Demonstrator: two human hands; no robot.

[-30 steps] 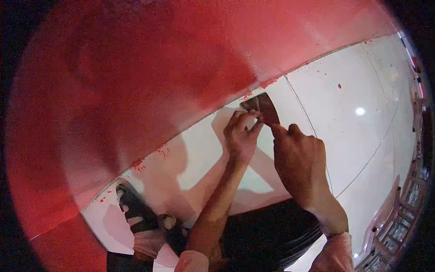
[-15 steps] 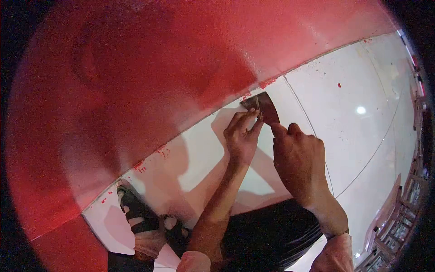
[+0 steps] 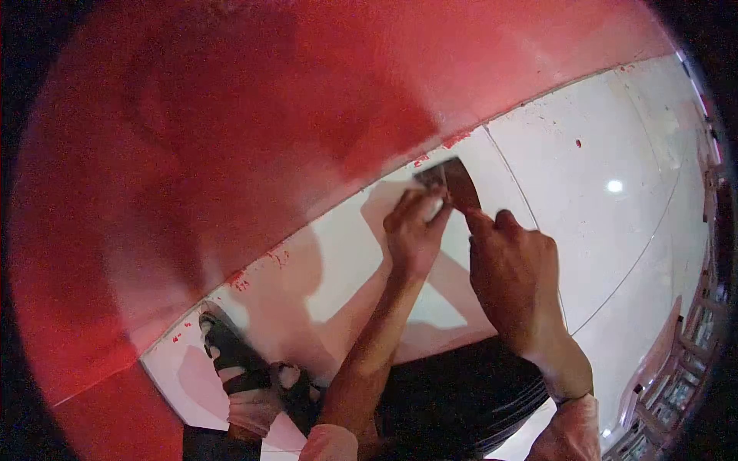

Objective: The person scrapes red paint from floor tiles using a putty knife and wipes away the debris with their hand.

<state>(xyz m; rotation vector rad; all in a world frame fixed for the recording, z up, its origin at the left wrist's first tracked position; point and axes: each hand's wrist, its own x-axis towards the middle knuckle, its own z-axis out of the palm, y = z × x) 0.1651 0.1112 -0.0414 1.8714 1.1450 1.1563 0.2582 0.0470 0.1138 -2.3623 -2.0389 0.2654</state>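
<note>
My right hand (image 3: 513, 273) is wrapped round the handle of a wide, dark-bladed scraper (image 3: 463, 184); the handle itself is hidden in the fist. The blade points up and left, just short of the foot of the red wall. My left hand (image 3: 415, 234) is at the blade's left side, with bent fingertips against or very near it. Motion blur smears those fingertips, so whether they pinch anything cannot be made out. Red paint flecks (image 3: 457, 140) mark the white floor beside the blade's far edge.
A glossy red wall (image 3: 254, 115) meets white floor tiles (image 3: 600, 223) along a slanting edge. More red spots (image 3: 240, 283) lie along that edge. A sandalled foot (image 3: 231, 361) rests at lower left. Metal frames or furniture (image 3: 676, 369) stand at the far right.
The scraper and both hands have shifted slightly right in view. My left fingers have moved at the blade and are now blurred. The right hand keeps its grip.
</note>
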